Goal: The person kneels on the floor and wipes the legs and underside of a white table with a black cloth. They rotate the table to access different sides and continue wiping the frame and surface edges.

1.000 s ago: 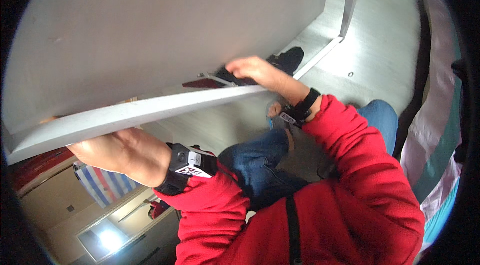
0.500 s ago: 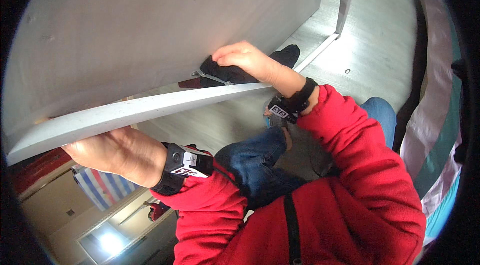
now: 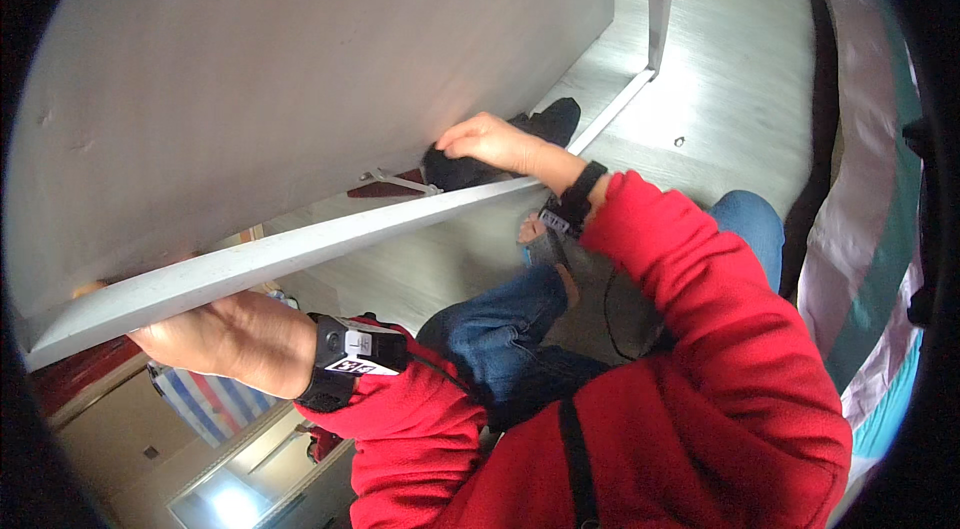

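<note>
A large white panel (image 3: 330, 59) stands on edge before me, with a long white rail (image 3: 290, 242) running along its lower side. My left hand (image 3: 235, 334) is closed round the rail's left end from below; most of its fingers are hidden, though a fingertip shows above. My right hand (image 3: 490, 144) reaches over the rail, its fingers closed on a crumpled black cloth (image 3: 455, 171) against the panel's lower part. Left of the cloth, a small metal bracket (image 3: 400, 181) sticks out near the rail.
A white upright bar (image 3: 658, 4) meets the rail's far end. A tiny dark object (image 3: 679, 141) lies on the pale floor (image 3: 740, 89). Striped fabric (image 3: 865, 229) hangs at the right. My foot (image 3: 532, 229) is below the rail; a blue-striped cloth (image 3: 205, 399) sits lower left.
My right hand and the black cloth have shifted away from the metal bracket, which shows more fully now. My left hand keeps its hold on the rail. The whole view has shifted slightly.
</note>
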A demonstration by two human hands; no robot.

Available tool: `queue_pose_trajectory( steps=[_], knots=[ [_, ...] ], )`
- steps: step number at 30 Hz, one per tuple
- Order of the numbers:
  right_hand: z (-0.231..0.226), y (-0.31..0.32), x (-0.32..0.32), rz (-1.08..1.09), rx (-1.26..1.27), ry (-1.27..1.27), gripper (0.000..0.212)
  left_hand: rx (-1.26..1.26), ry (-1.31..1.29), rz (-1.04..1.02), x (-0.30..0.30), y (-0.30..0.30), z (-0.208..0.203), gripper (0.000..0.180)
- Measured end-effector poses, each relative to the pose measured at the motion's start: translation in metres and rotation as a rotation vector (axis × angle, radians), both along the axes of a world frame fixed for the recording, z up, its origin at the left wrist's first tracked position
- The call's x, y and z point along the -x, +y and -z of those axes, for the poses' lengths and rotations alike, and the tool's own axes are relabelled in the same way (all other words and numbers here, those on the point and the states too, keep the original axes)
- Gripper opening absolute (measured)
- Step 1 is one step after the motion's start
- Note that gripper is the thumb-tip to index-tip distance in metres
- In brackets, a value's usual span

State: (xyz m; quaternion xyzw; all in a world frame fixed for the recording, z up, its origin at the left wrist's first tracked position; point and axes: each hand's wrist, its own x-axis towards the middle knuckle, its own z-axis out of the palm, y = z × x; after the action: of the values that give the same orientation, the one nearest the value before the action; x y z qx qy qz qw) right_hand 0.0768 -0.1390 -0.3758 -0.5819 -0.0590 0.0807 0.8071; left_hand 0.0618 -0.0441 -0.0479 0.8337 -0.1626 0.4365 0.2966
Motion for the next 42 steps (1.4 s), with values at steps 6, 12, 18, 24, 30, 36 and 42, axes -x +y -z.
queue_pose_trajectory(
  steps=[6, 12, 18, 24, 30, 36, 42],
  knots=[
    [0.117, -0.027, -0.001, -0.004, 0.323, 0.254, 0.031, 0.024, 0.028, -0.003, 0.0, 0.01, 0.003, 0.034],
    [0.172, -0.074, -0.007, -0.053, 0.684, 0.441, 0.046, -0.026, 0.006, -0.107, 0.001, 0.019, 0.001, 0.041],
    [0.168, -0.092, 0.007, 0.682, -0.303, 0.818, 0.061, 0.033, 0.07, -0.092, 0.002, 0.013, 0.001, 0.032],
    [0.15, -0.08, 0.01, 0.578, 0.353, 0.697, 0.072, -0.024, -0.053, -0.044, -0.009, 0.007, 0.0, 0.021],
    [0.12, -0.071, 0.02, 0.393, 0.875, 0.709, 0.079, -0.048, -0.031, 0.021, -0.012, 0.026, 0.003, 0.027],
    [0.093, -0.032, 0.029, -0.222, 1.46, 0.569, 0.115, -0.088, 0.036, -0.082, -0.013, 0.032, 0.002, 0.038],
    [0.109, -0.006, 0.016, -0.305, 1.524, 0.501, 0.101, 0.023, 0.01, -0.044, -0.014, 0.025, 0.007, 0.027]
  ],
)
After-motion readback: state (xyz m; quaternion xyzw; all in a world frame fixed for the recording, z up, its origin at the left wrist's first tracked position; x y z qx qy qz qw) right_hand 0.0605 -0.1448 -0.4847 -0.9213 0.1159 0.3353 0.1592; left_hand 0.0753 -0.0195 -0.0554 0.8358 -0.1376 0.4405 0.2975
